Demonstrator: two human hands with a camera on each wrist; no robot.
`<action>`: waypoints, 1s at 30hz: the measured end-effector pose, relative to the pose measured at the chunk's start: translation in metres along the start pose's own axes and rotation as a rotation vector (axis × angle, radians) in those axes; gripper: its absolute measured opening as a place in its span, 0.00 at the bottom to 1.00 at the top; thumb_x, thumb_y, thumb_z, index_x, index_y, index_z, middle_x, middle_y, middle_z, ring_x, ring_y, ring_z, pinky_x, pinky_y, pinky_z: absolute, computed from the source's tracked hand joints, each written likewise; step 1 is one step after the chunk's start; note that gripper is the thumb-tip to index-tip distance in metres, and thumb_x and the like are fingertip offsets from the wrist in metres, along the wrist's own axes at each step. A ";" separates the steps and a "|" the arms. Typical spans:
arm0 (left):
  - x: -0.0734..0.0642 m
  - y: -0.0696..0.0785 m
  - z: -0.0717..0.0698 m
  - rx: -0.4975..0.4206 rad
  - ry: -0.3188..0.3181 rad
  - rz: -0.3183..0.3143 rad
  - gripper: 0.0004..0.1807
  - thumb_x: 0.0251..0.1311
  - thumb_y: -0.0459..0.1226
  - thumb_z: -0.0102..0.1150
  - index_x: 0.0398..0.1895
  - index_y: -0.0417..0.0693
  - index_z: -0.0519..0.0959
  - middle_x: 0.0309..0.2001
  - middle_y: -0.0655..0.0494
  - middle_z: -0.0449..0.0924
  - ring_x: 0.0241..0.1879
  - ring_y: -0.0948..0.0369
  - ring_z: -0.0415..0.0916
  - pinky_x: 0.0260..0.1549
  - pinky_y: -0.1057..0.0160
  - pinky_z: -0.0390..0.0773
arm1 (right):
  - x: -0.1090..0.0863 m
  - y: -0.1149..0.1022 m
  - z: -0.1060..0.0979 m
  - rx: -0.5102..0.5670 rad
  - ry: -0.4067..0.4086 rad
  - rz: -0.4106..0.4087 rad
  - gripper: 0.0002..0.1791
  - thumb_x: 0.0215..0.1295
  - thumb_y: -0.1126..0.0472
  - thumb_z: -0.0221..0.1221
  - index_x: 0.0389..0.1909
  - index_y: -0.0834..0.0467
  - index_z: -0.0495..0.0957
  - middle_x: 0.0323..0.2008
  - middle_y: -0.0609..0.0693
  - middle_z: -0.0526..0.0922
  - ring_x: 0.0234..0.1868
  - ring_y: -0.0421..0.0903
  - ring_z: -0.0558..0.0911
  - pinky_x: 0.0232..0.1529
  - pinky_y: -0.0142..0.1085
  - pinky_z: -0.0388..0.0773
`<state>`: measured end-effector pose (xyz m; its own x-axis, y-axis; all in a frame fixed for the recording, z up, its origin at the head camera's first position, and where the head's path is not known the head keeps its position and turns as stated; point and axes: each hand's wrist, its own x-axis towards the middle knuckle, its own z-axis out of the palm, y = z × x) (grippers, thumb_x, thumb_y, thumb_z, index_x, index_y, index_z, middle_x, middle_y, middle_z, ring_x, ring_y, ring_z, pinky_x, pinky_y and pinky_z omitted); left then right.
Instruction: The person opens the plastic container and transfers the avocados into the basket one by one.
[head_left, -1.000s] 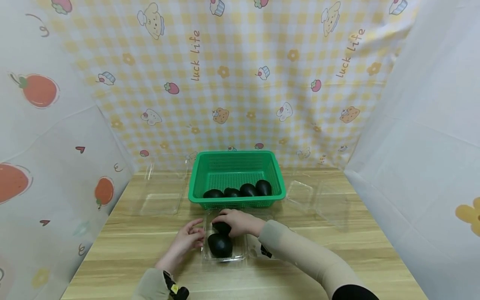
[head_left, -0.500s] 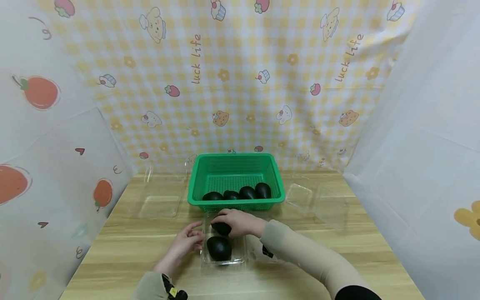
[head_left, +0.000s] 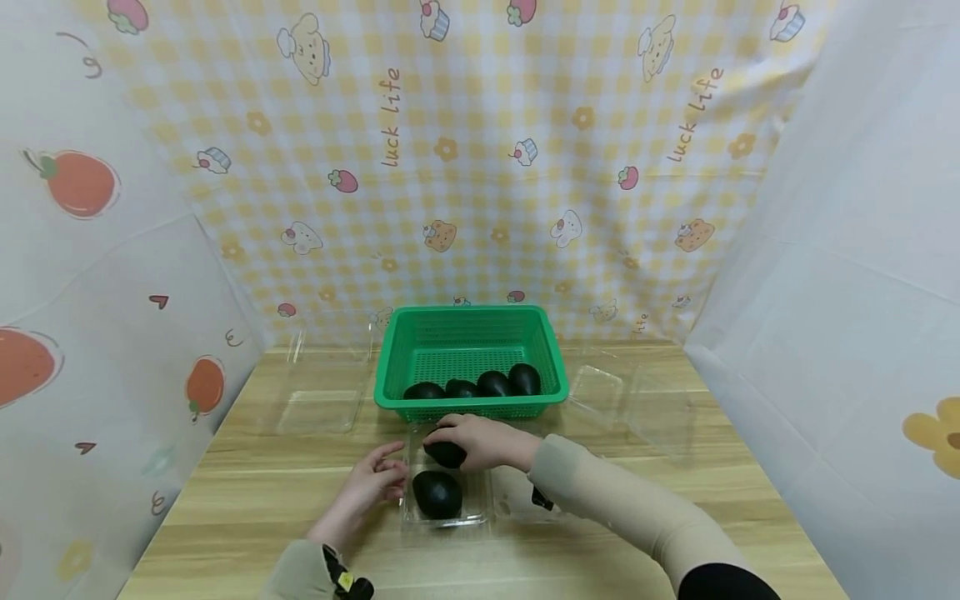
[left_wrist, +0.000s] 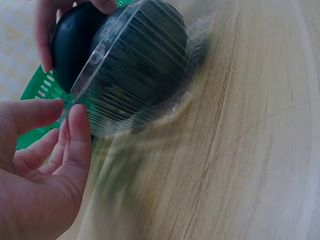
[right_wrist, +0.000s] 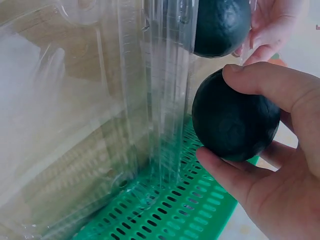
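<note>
My right hand [head_left: 487,442] grips a dark avocado [right_wrist: 232,122] between thumb and fingers, over the far half of a clear plastic clamshell box [head_left: 477,502]. A second avocado [head_left: 437,495] lies in the near half of that box. At the box's left side, my left hand [head_left: 369,485] pinches the rim with thumb and fingertips, as the left wrist view shows. The box's lid [head_left: 525,500] is folded out to the right, partly beneath my right forearm. Whether the held avocado touches the box floor is hard to tell.
Just behind the box stands a green basket [head_left: 472,402] with several avocados [head_left: 492,384] along its front wall. Another open clear box [head_left: 321,410] is at the left, and one more [head_left: 598,387] at the right. A patterned cloth [head_left: 480,192] hangs behind the wooden table [head_left: 247,533].
The avocado in my right hand has shifted very slightly up and to the right, away from the one in front. My left hand stays at the box rim.
</note>
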<state>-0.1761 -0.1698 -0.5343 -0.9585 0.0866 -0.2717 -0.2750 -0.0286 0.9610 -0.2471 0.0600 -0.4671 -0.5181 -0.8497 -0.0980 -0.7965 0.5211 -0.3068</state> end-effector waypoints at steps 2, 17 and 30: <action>-0.001 0.001 0.000 -0.001 -0.004 0.002 0.30 0.64 0.25 0.53 0.68 0.28 0.58 0.36 0.48 0.78 0.32 0.58 0.75 0.28 0.64 0.80 | -0.002 -0.001 -0.002 -0.001 0.003 -0.006 0.32 0.58 0.60 0.68 0.65 0.43 0.72 0.62 0.48 0.70 0.57 0.44 0.73 0.55 0.35 0.73; 0.000 0.000 -0.001 0.016 -0.001 0.017 0.28 0.64 0.26 0.54 0.66 0.28 0.60 0.39 0.44 0.78 0.32 0.57 0.77 0.28 0.64 0.80 | -0.012 -0.009 -0.015 -0.042 0.007 -0.051 0.35 0.55 0.62 0.70 0.65 0.44 0.72 0.63 0.49 0.70 0.58 0.44 0.73 0.53 0.31 0.73; -0.001 0.001 -0.001 0.024 0.013 0.008 0.27 0.65 0.26 0.53 0.66 0.29 0.61 0.39 0.46 0.78 0.33 0.57 0.77 0.29 0.63 0.80 | -0.020 -0.009 -0.030 -0.057 0.023 -0.072 0.38 0.54 0.65 0.69 0.66 0.44 0.70 0.63 0.49 0.69 0.57 0.44 0.74 0.49 0.31 0.75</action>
<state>-0.1759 -0.1706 -0.5327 -0.9615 0.0737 -0.2649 -0.2659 -0.0051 0.9640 -0.2390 0.0748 -0.4338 -0.4657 -0.8832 -0.0553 -0.8480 0.4633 -0.2574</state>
